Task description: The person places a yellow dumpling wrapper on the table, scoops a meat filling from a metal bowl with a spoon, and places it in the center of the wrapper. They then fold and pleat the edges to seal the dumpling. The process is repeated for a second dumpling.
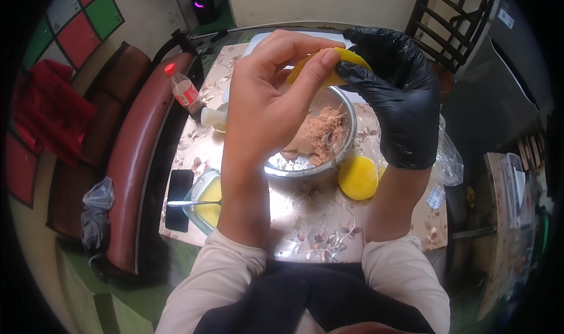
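Between both hands I hold a folded yellow dumpling wrapper, raised above the table. My bare left hand pinches its edge with thumb and fingertips. My right hand, in a black disposable glove, grips the other end; its far fingers are partly hidden. Below is a metal bowl of pinkish ground meat mixture, partly covered by my left wrist. Round yellow wrappers lie on the table in front of the bowl. At the left, a spoon rests across a glass dish of yellow liquid.
A flower-patterned tablecloth covers the table. A dark phone lies beside the glass dish. Behind it stands a red-capped plastic bottle. Clear plastic bags lie at the right edge. A padded bench runs along the left.
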A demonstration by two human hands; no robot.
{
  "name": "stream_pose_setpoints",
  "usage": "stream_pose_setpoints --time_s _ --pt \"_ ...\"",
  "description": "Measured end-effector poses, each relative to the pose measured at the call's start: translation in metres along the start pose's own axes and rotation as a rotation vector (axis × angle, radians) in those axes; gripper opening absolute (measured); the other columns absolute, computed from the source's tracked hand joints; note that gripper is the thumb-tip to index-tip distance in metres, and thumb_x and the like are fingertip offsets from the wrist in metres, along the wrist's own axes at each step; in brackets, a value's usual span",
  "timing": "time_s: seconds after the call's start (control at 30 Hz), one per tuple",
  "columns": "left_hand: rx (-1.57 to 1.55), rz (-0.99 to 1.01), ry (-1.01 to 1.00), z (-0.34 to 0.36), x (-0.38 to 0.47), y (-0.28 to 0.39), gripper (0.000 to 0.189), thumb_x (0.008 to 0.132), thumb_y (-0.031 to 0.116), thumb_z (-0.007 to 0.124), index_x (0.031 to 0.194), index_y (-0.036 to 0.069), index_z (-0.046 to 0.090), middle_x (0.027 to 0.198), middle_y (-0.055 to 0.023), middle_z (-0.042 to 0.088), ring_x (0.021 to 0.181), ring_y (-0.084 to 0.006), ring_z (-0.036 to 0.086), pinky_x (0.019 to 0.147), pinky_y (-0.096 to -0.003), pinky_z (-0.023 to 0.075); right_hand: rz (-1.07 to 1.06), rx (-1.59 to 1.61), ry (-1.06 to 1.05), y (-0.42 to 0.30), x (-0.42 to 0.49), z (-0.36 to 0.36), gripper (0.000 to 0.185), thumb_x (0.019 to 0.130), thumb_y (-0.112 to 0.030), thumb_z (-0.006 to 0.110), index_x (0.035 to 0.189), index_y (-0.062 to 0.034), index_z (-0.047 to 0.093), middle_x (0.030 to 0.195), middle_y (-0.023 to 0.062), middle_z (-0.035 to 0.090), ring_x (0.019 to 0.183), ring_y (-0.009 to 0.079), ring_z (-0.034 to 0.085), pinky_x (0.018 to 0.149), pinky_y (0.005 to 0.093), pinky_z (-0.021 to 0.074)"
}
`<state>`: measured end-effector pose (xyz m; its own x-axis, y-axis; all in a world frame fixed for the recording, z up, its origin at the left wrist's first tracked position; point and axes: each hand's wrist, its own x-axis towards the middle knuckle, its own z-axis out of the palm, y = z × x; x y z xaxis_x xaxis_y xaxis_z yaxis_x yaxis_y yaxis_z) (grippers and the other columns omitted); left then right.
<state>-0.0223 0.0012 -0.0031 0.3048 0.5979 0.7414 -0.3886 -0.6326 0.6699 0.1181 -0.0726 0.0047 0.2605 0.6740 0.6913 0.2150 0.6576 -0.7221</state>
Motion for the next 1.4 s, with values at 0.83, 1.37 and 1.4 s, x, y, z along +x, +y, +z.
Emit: stream_pose_setpoints --time_s 0.83,1.37,1.4 --pt "0.165 0.201 0.070 -0.004 0.000 0.001 0.008 0.081 0.006 0.076 0.087 0.003 0.074 0.086 -0.0049 0.066 0.076 -0.0119 0.065 0.070 -0.0227 0.0503 0.059 -0.018 0.025 -0.001 -0.003 -0.004 0.017 0.086 -0.008 0.074 0.101 -0.0019 0.070 0.092 0.0081 0.070 0.084 0.0139 0.066 0.068 0.0237 0.0548" --pt "0.205 0.226 0.131 -0.002 0.000 -0.004 0.013 0.076 0.009 0.082 0.087 0.005 0.077 0.083 -0.0053 0.068 0.077 -0.0133 0.065 0.067 -0.0231 0.0499 0.035 -0.035 -0.079 -0.005 -0.001 -0.010 0.020 0.084 -0.008 0.075 0.103 -0.0022 0.072 0.094 0.0071 0.071 0.084 0.0145 0.067 0.077 0.0245 0.0542" --pt "0.204 0.224 0.134 -0.002 0.001 -0.004 0.012 0.076 0.009 0.081 0.087 0.005 0.077 0.083 -0.0054 0.068 0.077 -0.0132 0.065 0.066 -0.0230 0.0498 0.004 -0.055 -0.095 -0.005 -0.001 -0.010 0.020 0.084 -0.007 0.075 0.103 -0.0019 0.071 0.095 0.0077 0.071 0.086 0.0151 0.067 0.079 0.0251 0.0542"
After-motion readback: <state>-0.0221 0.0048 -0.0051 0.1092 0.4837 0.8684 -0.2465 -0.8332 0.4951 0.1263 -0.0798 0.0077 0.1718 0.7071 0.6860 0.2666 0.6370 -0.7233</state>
